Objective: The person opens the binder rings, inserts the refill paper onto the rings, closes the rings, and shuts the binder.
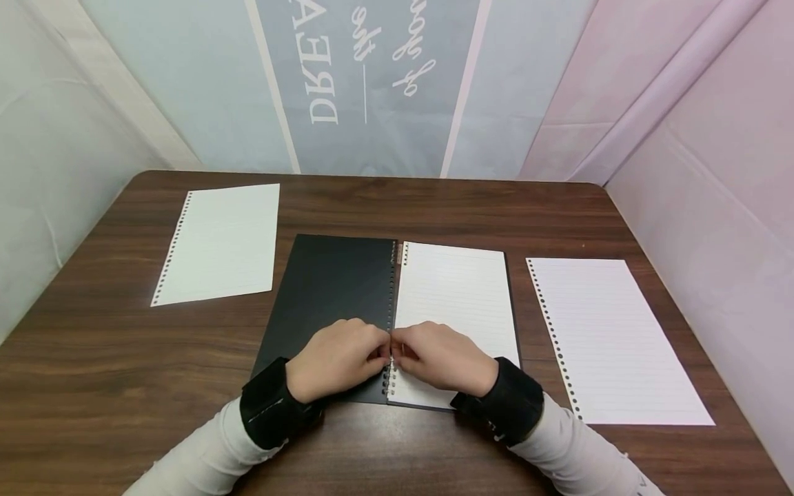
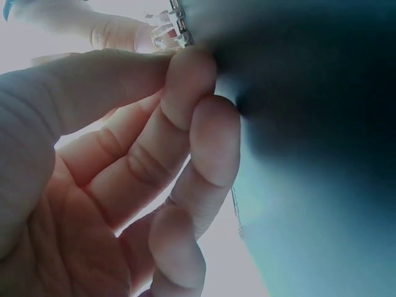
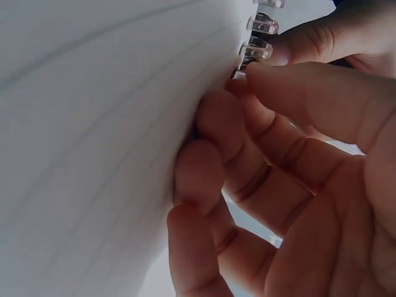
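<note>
An open ring binder lies on the table, its black cover point(image 1: 338, 275) on the left and lined white paper point(image 1: 455, 282) on the right. At the ring spine point(image 1: 389, 379) the two hands meet. My left hand point(image 1: 338, 358) pinches the rings from the cover side, thumb against curled fingers. From the paper side my right hand point(image 1: 443, 355) pinches the same stretch of rings. Clear rings point(image 3: 257, 49) show beside the right thumb in the right wrist view, the paper point(image 3: 105, 124) running along the fingertips. The exact ring under the fingertips is hidden.
A loose punched sheet point(image 1: 223, 241) lies at the back left of the brown table point(image 1: 124, 386). Another lined punched sheet point(image 1: 614, 337) lies to the right of the binder. Fabric walls point(image 1: 701, 172) stand along the back and sides.
</note>
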Demonstrator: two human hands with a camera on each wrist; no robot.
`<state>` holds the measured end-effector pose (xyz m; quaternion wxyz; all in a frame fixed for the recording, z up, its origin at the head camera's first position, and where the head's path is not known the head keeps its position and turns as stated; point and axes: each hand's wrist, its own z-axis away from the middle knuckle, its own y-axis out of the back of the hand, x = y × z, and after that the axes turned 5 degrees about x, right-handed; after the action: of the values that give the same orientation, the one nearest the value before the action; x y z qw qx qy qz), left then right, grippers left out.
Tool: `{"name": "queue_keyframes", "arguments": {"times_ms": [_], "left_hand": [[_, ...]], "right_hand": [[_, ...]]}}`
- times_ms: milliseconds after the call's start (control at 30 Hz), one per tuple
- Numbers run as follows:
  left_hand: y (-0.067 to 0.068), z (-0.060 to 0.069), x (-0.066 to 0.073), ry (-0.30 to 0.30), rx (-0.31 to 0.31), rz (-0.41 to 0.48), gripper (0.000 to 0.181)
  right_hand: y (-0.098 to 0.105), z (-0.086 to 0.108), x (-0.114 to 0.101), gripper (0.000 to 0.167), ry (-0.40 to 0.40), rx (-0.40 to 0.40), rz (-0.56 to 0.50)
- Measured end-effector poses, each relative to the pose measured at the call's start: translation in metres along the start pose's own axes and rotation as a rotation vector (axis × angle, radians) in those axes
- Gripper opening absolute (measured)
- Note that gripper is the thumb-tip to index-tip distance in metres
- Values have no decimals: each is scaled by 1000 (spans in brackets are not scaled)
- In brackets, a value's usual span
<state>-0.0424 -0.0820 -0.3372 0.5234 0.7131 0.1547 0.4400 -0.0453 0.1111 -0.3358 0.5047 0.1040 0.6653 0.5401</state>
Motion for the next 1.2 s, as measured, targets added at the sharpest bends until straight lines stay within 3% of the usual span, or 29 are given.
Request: {"name": "queue_keyframes", "arguments": {"times_ms": [333,467,667,867,1200], "left_hand": [[-2,1,-2,-32,18,-14,22],[-1,3,-2,-20,10,-3,20],[6,11,0,6,-65,47,25],[11,16,5,-24,-178,80,26],[6,12,5,-25,-176,78,27]], "right_hand": [[-1,0,0,22,8,-5,-9],[-2,0,0,21,8,2,-18],[-3,8,-4,22,-47,-2,-8],[1,16,-12,23,-1,-88,-68],[2,16,-15,21,16,-88,-82]]}}
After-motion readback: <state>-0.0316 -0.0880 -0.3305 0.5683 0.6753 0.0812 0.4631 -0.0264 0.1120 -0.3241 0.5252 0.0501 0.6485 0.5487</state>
